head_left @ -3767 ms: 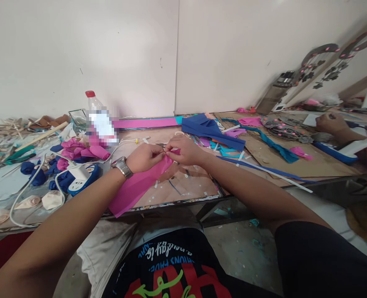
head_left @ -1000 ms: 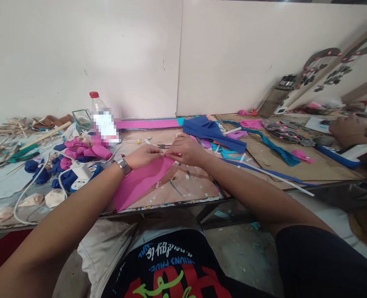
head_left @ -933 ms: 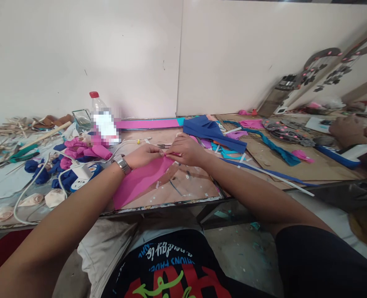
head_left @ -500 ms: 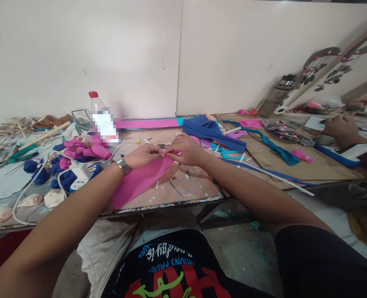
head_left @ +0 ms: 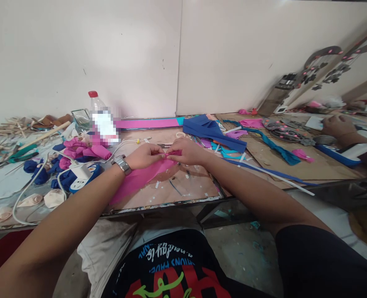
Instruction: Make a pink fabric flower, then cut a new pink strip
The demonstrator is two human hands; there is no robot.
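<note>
A long pink fabric strip [head_left: 140, 179] lies on the table [head_left: 183, 190] in front of me, its far end gathered between my fingers. My left hand [head_left: 144, 156], with a metal watch on the wrist, pinches that end from the left. My right hand [head_left: 186, 151] pinches it from the right, fingertips of both hands touching at the folded pink tip. The rest of the strip trails down-left toward the table's near edge.
Finished pink and blue fabric rolls [head_left: 77, 151], a white power strip [head_left: 80, 176] with cables, cream rosettes [head_left: 53, 198] and a plastic bottle [head_left: 96, 111] sit left. Blue fabric [head_left: 212, 130] and scraps lie right. Another person's hand [head_left: 338, 126] rests at the far right.
The pink strip's free end has dropped flatter on the table and looks narrower. My fingers have bunched its far end tighter. The other person's hand shifted slightly.
</note>
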